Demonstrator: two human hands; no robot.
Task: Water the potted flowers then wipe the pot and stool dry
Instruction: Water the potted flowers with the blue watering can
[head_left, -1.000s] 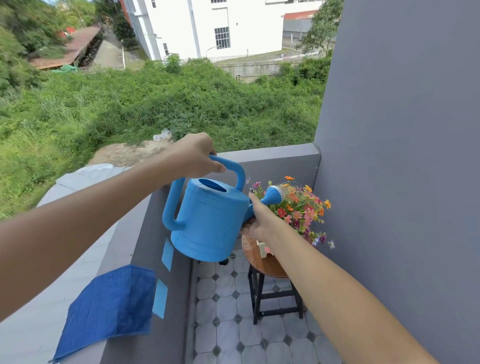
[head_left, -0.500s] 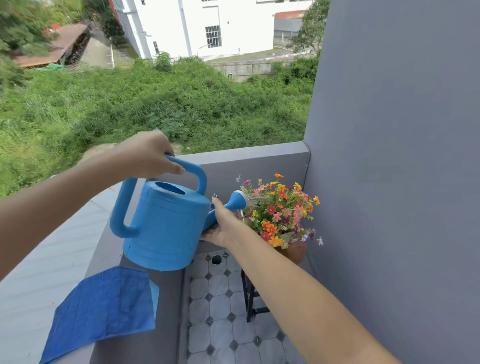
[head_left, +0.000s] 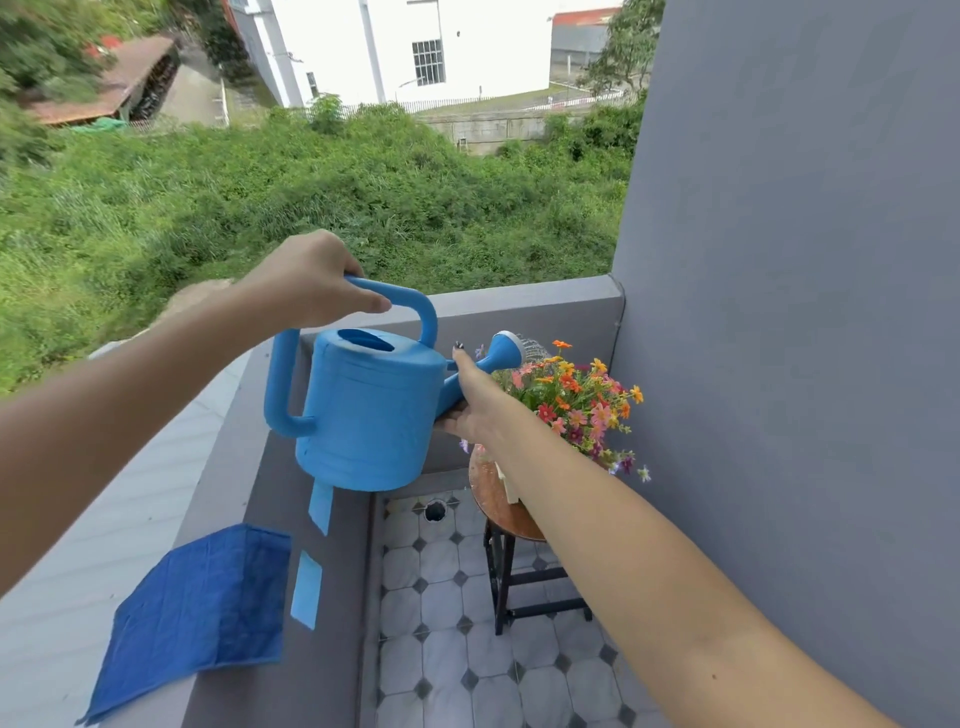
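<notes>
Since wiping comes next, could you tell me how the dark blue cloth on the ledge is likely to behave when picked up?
The dark blue quilted cloth will probably be floppy and light: it lies flat, thin, overhanging the grey ledge.

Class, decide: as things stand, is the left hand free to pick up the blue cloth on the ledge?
Probably not yet. The left hand is closed round the watering can handle, so it is occupied. The cloth itself lies uncovered on the ledge, below that arm.
</notes>
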